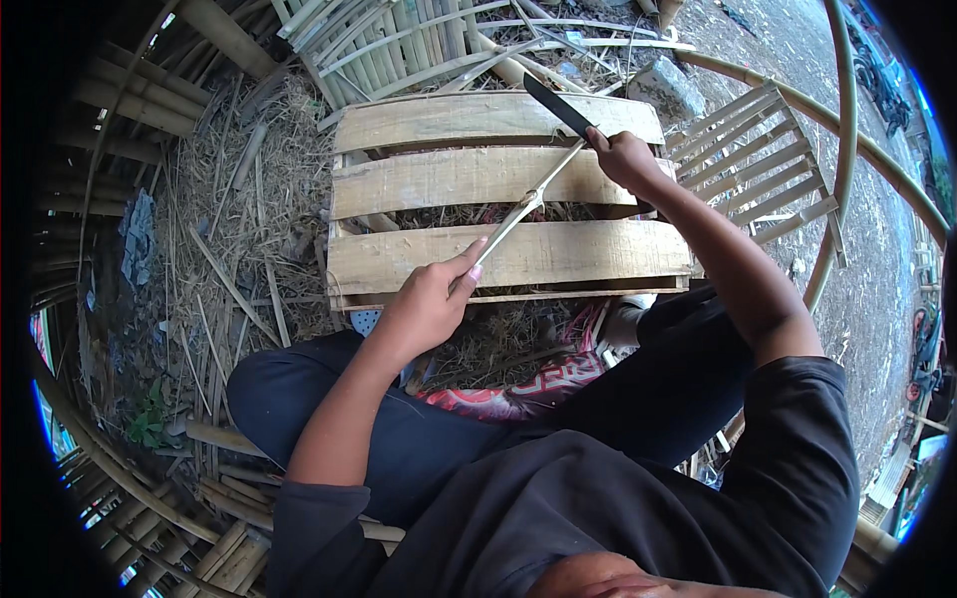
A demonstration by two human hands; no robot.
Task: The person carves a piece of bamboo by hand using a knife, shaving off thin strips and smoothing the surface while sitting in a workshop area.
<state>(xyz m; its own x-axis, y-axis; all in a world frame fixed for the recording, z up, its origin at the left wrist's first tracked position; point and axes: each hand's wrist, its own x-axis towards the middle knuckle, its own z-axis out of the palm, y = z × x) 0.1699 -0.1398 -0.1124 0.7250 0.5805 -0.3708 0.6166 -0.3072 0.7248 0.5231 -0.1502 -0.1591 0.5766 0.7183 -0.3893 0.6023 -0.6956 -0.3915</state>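
Note:
A split bamboo strip with a knobbly node slants above a slatted wooden crate. My left hand is closed round the strip's lower end, near the crate's front edge. Over the crate's far right part, my right hand grips a dark-bladed knife, its blade pointing up and to the left. The strip's far end meets the knife close to my right fingers; whether the blade presses into it I cannot tell. The knife's handle is mostly hidden in my fist.
Behind the crate lies a bamboo slat panel; another slatted rack leans at its right beside a grey stone. Bamboo shavings litter the ground at left. A red patterned sack lies between my legs.

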